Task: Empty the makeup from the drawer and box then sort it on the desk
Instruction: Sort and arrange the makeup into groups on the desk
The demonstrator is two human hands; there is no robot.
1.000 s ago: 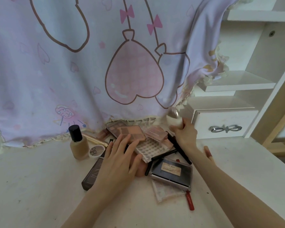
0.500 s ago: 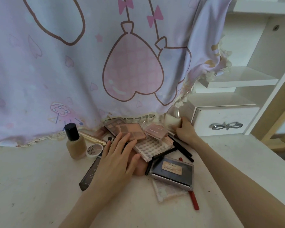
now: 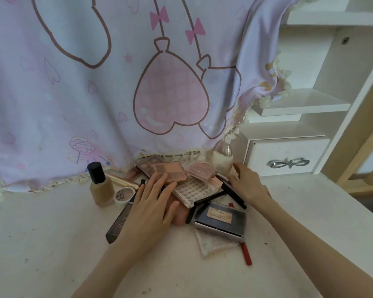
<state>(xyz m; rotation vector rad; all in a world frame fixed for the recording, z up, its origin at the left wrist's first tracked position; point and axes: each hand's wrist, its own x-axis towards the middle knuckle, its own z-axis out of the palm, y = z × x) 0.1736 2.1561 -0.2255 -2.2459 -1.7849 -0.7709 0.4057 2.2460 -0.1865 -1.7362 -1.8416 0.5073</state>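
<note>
Makeup pile [image 3: 187, 190] heaped mid-frame on the bench [image 3: 52, 244], pale bottle [image 3: 222, 157] now set upright at its upper right and released, right hand [image 3: 247, 182] beside it with fingers relaxed, left hand [image 3: 153, 209] flat on palettes: sorting underway.

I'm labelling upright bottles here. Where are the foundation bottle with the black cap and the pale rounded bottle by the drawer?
foundation bottle [image 3: 101, 190], head view, on its beige glass body below the cap.
pale rounded bottle [image 3: 222, 160], head view, on its creamy lower body.
</note>
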